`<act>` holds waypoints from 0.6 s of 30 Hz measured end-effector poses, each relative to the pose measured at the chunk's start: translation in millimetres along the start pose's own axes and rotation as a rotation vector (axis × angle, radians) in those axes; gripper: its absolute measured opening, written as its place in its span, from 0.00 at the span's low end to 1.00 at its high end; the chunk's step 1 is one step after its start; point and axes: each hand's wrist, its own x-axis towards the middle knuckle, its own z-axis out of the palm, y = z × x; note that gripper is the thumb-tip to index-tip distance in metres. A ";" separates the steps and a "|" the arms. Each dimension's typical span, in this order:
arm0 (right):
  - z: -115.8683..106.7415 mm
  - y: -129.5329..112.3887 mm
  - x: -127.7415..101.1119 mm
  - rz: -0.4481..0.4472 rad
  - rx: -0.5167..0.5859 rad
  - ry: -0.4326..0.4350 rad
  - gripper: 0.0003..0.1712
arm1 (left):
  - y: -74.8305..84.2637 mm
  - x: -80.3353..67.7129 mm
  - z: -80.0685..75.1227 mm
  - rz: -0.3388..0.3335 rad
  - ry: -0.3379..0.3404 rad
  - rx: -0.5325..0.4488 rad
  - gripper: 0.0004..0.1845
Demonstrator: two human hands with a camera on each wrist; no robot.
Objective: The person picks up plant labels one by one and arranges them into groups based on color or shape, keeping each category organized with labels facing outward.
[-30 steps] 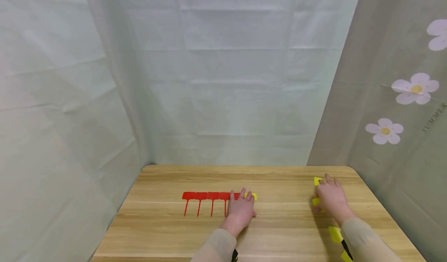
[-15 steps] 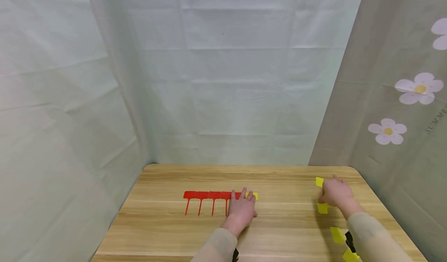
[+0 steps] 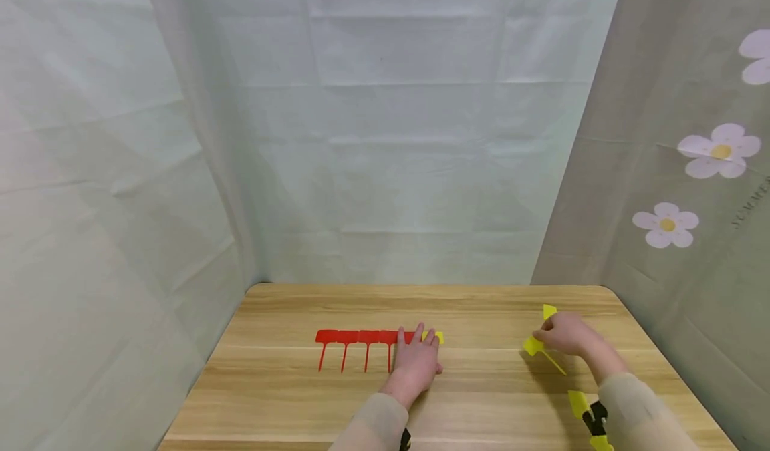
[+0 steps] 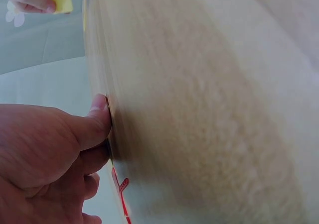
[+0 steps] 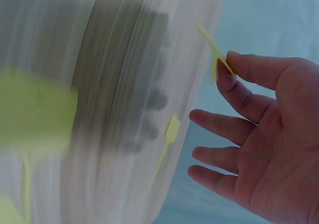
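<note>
"Yellow tag [image 3: 531,347] up off the table [image 3: 481,397], and the right hand [image 3: 568,334] had it pinched between thumb and index finger, the other three fingers spread apart!"

"Which way did it point?"

"Head away to the left, stem slanting right and back toward the person, so its long axis ran oblique to the wood grain. The fingertips covered one edge of the head, and from the right wrist it showed nearly edge-on, its outline hard to read."

"And the left hand [image 3: 416,361]?"

"Fingers straight and fanned, clasping nothing, laid over the end of the row of red tags [image 3: 347,337] and a yellow end tag [image 3: 440,338]! Four red stems pointed at the person; a fifth head peeked out between the fingers, its stem buried."

"Plenty tucked away on the right, too?"

"Oh yes! The far yellow tag [image 3: 549,311] was partly behind the right hand, and the two near yellow tags [image 3: 578,403] were blocked in part by the black strap [image 3: 595,418] and the sleeve [image 3: 640,411]. The right wrist view had one big yellow head, badly blurred."
</note>
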 end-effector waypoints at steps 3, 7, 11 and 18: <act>13.4 -9.3 1.0 -0.005 0.109 0.028 0.15 | 0.0 0.7 0.6 -0.001 -0.004 -0.006 0.35; 35.6 -25.3 7.7 0.006 0.261 0.052 0.15 | -1.0 0.4 -0.1 -0.003 -0.005 -0.009 0.35; 54.5 -42.2 8.3 0.005 0.405 0.096 0.17 | -0.1 0.2 -0.3 0.002 -0.011 -0.012 0.35; 81.1 -66.1 7.2 0.019 0.738 0.248 0.17 | 0.2 1.3 0.5 0.000 -0.028 -0.016 0.35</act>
